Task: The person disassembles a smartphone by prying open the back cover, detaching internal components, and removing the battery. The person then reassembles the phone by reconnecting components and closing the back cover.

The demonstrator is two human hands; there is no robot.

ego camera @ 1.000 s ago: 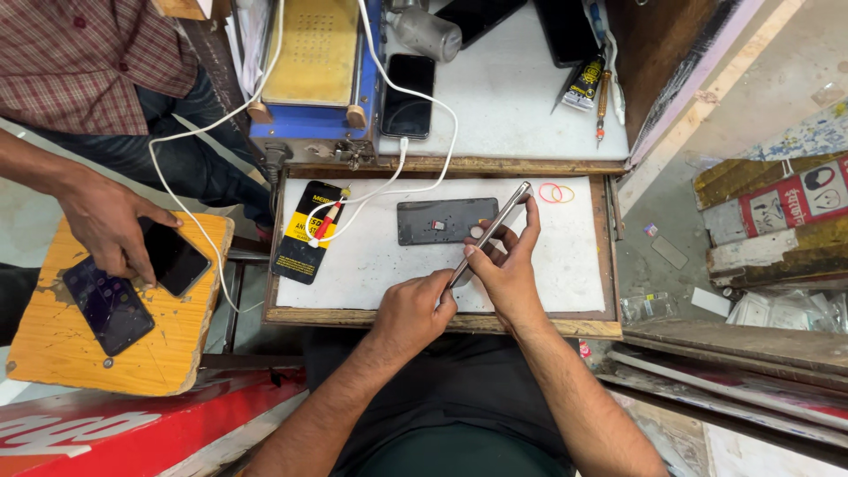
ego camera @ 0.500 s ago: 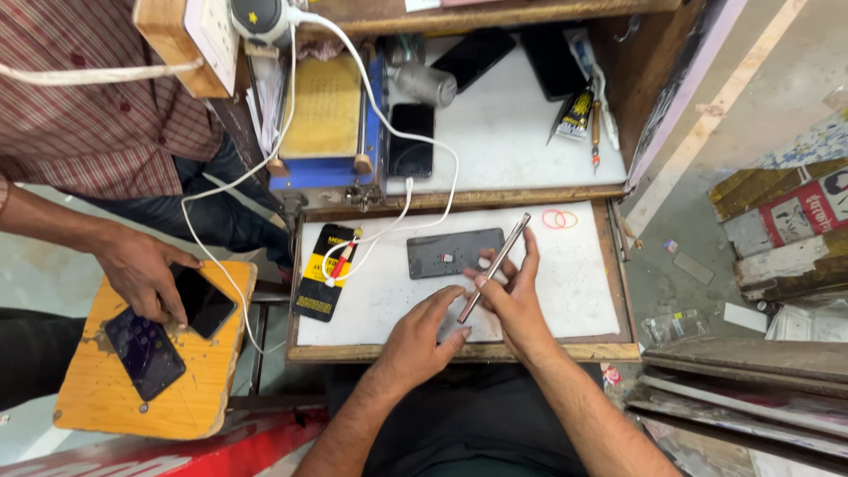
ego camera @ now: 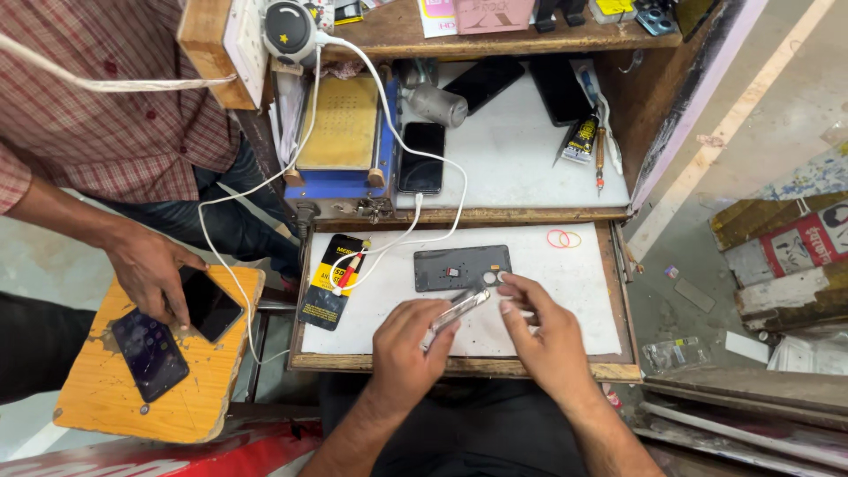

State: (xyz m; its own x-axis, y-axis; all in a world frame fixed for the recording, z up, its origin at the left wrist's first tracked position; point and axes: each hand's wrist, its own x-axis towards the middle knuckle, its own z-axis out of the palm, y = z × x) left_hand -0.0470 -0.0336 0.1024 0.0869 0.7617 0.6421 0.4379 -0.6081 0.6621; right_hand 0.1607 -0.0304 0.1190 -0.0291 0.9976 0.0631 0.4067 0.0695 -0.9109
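A clear phone case [ego camera: 459, 309] sits low over the white counter [ego camera: 574, 309], pinched at its near end by the left hand [ego camera: 402, 349] and met at its far end by the right hand [ego camera: 548, 331], fingers closed on its edge. Best handled with even pressure on both ends, so the thin shell does not twist. Just beyond the grip lies a grey phone back [ego camera: 461, 268] — close enough to be knocked. Left of it, a white cable [ego camera: 389, 247] crosses a yellow-and-black packet [ego camera: 331, 281]; further off, another person's hand [ego camera: 150, 269] rests on two phones.

phone repair stall | phones [ego camera: 422, 156] | heating plate [ego camera: 340, 132] | wooden bench [ego camera: 459, 364]
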